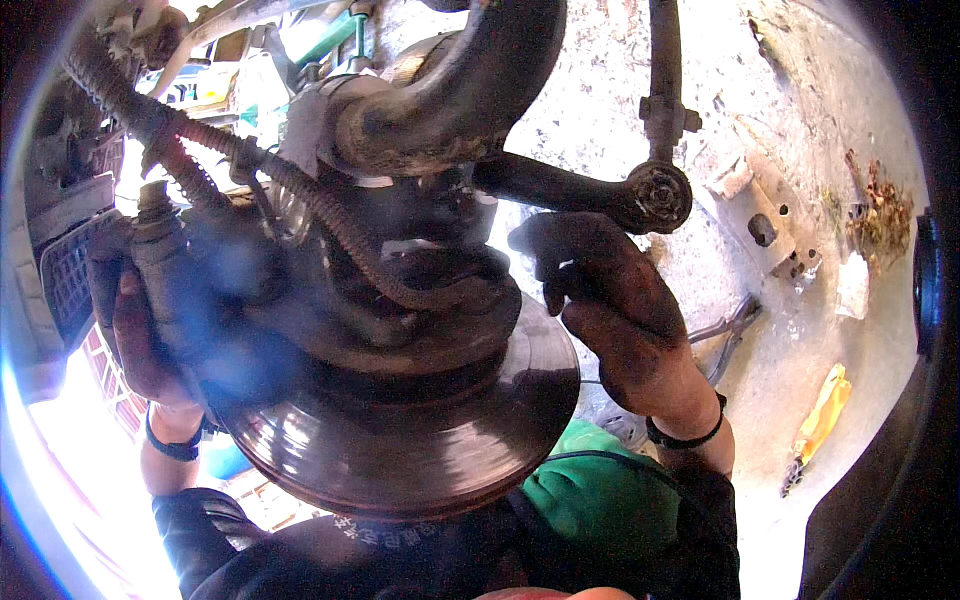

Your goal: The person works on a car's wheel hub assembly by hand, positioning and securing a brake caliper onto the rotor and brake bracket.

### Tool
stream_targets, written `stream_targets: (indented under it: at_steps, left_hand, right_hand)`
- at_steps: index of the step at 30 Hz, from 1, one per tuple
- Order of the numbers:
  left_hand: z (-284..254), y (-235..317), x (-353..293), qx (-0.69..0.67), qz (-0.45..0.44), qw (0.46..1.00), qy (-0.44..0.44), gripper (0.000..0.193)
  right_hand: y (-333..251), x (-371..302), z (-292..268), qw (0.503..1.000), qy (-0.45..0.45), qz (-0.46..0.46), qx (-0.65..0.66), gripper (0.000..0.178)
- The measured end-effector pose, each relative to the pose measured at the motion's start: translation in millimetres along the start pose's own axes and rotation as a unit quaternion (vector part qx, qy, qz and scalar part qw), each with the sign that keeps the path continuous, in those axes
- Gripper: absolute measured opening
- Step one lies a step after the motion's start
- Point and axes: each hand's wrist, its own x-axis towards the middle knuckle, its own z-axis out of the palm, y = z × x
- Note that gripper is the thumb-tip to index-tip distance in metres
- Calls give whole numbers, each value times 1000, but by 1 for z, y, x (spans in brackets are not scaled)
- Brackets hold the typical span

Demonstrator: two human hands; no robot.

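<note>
A shiny brake disc (420, 450) hangs before me, below a dark, greasy hub and knuckle. At its left side my left hand (130, 320), blackened with grime, wraps around the brake caliper (165, 255); a blue haze blurs part of that area. On the right, my right hand (615, 300) is raised just beyond the disc's edge, beneath a rod with a round ball-joint end (660, 196). Its fingers are bent inward, and whatever they may hold cannot be made out. A ribbed hose (340, 220) runs across the front of the knuckle.
A thick curved arm (455, 110) overhangs the hub. On the stained floor to the right lie a yellow-handled tool (825, 410), a holed metal plate (770, 220) and a dark cable (735, 325). Crates (75, 260) stand at the left.
</note>
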Motion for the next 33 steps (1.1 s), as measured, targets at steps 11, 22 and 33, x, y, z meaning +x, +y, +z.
stream_targets:
  at_steps: [11, 22, 33]
  left_hand:
    - [2, 3, 4, 34, 14, 999, 9, 56]
    - [4, 2, 2, 48, 29, 998, 13, 52]
    - [3, 5, 12, 94, 102, 990, -24, 49]
  right_hand:
    - [0, 2, 12, 984, 149, 54, -86, 23]
    - [10, 18, 25, 974, 119, -87, -170, 20]
    - [8, 22, 24, 967, 103, -72, -221, 19]
